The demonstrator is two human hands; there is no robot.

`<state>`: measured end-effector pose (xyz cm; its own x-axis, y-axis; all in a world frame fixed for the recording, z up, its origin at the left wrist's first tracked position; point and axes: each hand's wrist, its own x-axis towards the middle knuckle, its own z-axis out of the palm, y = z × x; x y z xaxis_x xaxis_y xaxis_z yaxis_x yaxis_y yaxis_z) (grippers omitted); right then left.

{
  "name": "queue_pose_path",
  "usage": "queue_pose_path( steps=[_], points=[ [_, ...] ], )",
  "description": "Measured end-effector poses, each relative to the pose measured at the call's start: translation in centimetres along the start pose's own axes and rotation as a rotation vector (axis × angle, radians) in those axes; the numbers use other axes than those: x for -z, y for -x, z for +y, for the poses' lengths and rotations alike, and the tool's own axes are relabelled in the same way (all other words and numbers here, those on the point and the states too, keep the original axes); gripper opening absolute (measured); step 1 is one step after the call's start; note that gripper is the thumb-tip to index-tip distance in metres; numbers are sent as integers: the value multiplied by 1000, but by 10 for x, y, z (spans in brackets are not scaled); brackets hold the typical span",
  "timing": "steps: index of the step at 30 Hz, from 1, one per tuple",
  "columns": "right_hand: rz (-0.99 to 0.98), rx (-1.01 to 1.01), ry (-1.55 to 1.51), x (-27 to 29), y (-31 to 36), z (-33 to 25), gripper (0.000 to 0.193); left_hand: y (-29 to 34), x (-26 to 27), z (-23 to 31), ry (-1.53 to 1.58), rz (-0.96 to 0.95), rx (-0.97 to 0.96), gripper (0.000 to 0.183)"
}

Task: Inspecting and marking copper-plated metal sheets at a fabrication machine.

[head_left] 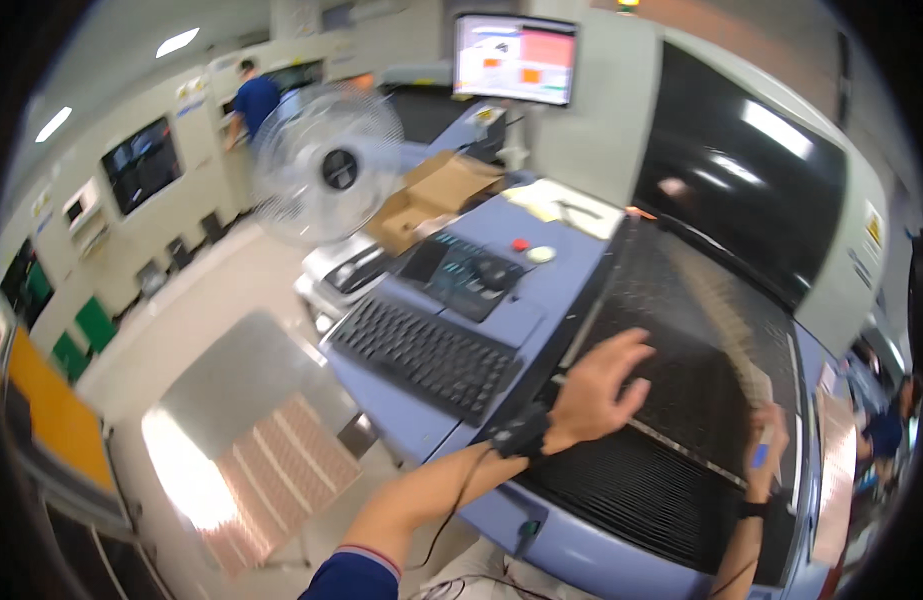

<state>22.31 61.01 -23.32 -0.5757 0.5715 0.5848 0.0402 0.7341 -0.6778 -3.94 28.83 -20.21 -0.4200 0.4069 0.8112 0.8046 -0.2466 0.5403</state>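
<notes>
My left hand hovers over the left edge of the machine's dark bed, fingers and thumb apart, with nothing in it. Around its wrist sits a black strap with a thin cord. At the bed's right side my right hand is closed on the near end of a long tan, brush-like strip. Motion blurs this strip, so its exact kind is unclear. It slants away across the bed toward the far left. A small blue patch shows at the grip. Nearest me, the bed has black ribbing.
Left of the bed are a black keyboard, a control panel, a red button and an open cardboard box. A fan and a metal stool with copper-coloured sheets stand further left. A raised dark hood borders the far side.
</notes>
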Motion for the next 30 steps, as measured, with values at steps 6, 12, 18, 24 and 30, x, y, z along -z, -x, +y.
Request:
queue_pose_path(
  steps=[6,12,18,24,30],
  points=[
    [192,-62,-445,91,-76,-7,54,17,-32,-1,-50,-273,-361,63],
    [-95,-263,271,26,-18,-27,47,29,-40,-13,-145,-350,-286,76],
    [-451,-788,-525,-34,46,-110,41,64,-50,-77,-436,-459,-51,73],
    [-400,-6,497,-36,57,-55,39,42,-34,-41,-580,-589,249,72],
    [-324,-219,356,-32,44,-65,33,33,-30,-42,-629,-703,130,67]
  ],
)
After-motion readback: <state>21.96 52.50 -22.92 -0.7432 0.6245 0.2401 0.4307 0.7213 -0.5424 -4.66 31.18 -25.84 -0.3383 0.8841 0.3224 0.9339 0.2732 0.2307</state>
